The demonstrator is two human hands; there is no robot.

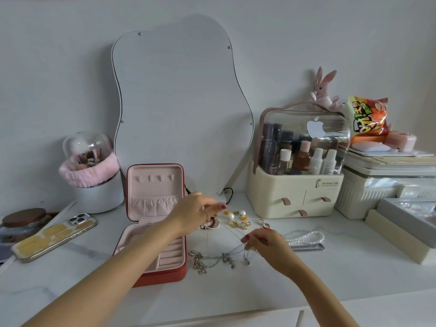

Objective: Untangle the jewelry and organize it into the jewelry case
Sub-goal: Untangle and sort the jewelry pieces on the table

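White marble-look tabletop (236,286) against a pale wall carries a wavy-edged mirror (181,109), a cream cosmetics organiser (292,192) full of bottles, and a yellow-cased phone (54,237). Red jewelry case (155,223) stands open, its pink compartments bare. Left hand (198,212) and right hand (266,244) each pinch thin silver tangled chains (219,258) lying just beside it; pearl earrings (236,219) sit behind.

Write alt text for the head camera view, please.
Two hands, left hand and right hand, stretch a thin chain above tangled necklaces on a white tabletop. An open red jewelry case sits at left, earrings behind.
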